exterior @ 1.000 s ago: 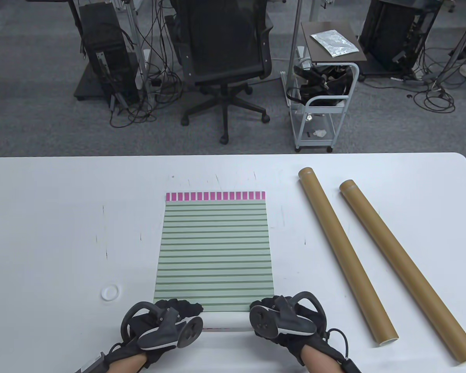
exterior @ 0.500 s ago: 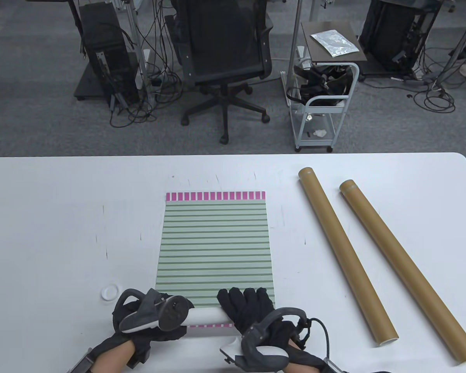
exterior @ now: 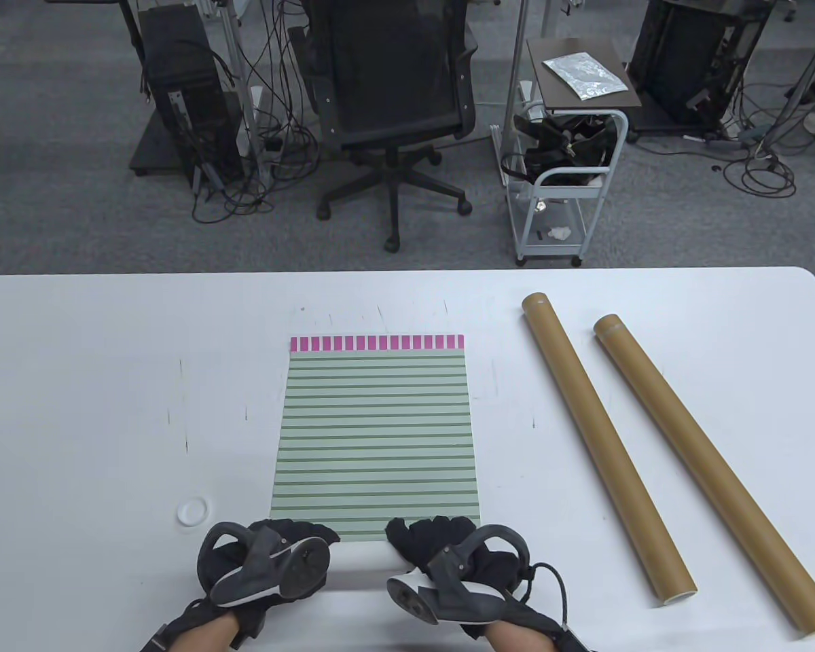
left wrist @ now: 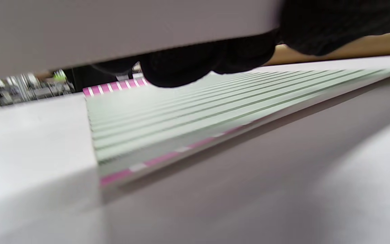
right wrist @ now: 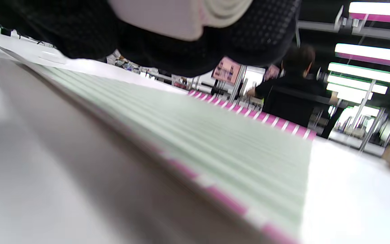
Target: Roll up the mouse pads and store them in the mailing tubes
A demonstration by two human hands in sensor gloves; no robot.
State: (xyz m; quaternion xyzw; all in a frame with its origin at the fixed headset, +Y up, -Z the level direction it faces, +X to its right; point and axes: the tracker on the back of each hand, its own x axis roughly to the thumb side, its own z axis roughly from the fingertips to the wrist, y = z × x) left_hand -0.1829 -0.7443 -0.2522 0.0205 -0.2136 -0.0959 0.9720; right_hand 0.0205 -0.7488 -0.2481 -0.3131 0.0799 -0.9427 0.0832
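The mouse pad (exterior: pixel 376 435), pale green with darker stripes and a pink-and-white checked band along its far end, lies flat on the white surface (exterior: pixel 75 407) in the table view, with its near end turned up into a white roll (exterior: pixel 358 561) at the bottom of the frame. Only a short stretch of that roll shows between the two gloves; the rest is covered. The left hand (exterior: pixel 272 553) sits over the roll's left end and the right hand (exterior: pixel 448 550) over its right end, fingers curled over the top of the roll, though the trackers strapped to the backs of both hands hide most of the knuckles and thumbs. In the right wrist view the coiled end of the roll (right wrist: pixel 215 10) shows at the top edge, wrapped by the black glove, so that hand is grasping it; the left wrist view shows only dark fingertips (left wrist: pixel 188 67) lying on the roll's pale underside, blurred and close, and the grip looks the same there. Both wrist views are low and soft, with the pad's near corner out of focus. To the right, well apart from the pad, two brown mailing tubes (exterior: pixel 604 448) (exterior: pixel 713 475) lie slanted side by side without touching. A small white cap (exterior: pixel 193 510) rests left of the pad, near the left hand.
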